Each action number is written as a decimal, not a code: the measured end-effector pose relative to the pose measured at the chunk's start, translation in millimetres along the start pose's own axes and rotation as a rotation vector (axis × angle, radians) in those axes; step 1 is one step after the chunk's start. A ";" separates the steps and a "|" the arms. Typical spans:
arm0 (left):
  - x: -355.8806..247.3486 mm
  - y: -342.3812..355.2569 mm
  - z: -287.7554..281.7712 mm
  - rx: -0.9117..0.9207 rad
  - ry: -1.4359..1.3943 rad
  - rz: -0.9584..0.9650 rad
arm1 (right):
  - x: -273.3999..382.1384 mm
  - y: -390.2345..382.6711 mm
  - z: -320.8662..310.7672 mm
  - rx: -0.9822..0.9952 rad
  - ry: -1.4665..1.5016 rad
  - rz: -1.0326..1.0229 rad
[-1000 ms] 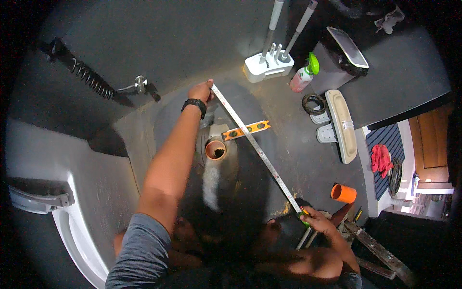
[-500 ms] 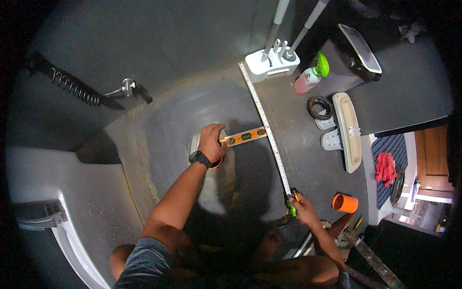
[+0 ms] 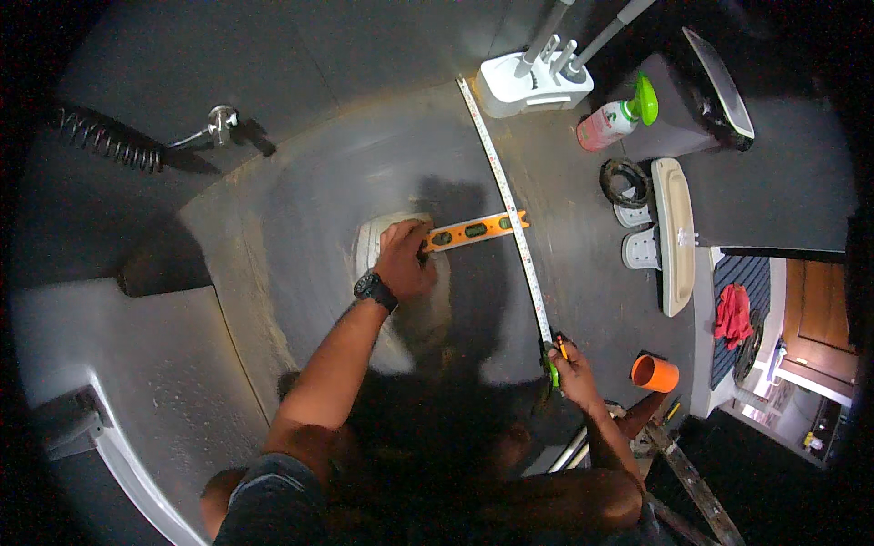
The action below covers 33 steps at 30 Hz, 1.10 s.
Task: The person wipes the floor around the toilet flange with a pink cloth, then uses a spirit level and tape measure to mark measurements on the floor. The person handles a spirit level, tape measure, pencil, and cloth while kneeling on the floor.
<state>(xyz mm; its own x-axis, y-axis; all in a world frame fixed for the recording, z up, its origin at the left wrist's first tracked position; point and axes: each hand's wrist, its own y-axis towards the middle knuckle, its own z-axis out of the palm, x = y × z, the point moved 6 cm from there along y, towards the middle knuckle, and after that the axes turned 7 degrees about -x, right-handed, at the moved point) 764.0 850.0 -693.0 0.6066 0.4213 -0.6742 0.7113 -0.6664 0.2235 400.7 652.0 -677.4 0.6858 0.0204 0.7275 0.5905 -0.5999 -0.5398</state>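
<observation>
Dim light leaves the grey walls murky, with a soft sheen on the far floor and a heavy dark shadow spreading across its middle and lower part. The brightest patch is the washed-out opening at the right. Fisheye bending curves straight edges, the rim sinks into grainy black, and fine measuring tape markings blur

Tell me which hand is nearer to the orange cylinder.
Right. The right hand, holding the green tape measure, is just left of the orange cylinder; the left hand, at the left end of the orange level, is much farther left.
</observation>
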 end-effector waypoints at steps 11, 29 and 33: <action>4.0 -4.5 4.6 -0.022 0.034 0.048 | 10.7 -0.3 1.2 -0.027 0.005 -0.020; -0.5 -5.7 1.1 -0.013 -0.003 0.006 | 9.7 -2.1 0.4 -0.023 -0.021 0.046; -0.4 -3.3 1.4 0.023 -0.009 0.008 | 12.3 -3.2 2.2 -0.017 0.039 0.068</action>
<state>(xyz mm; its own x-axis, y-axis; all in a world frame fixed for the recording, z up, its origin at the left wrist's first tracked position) 760.8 851.2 -694.5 0.6093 0.4104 -0.6784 0.6979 -0.6837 0.2131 408.2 655.9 -667.6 0.7069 -0.0520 0.7054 0.5355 -0.6122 -0.5818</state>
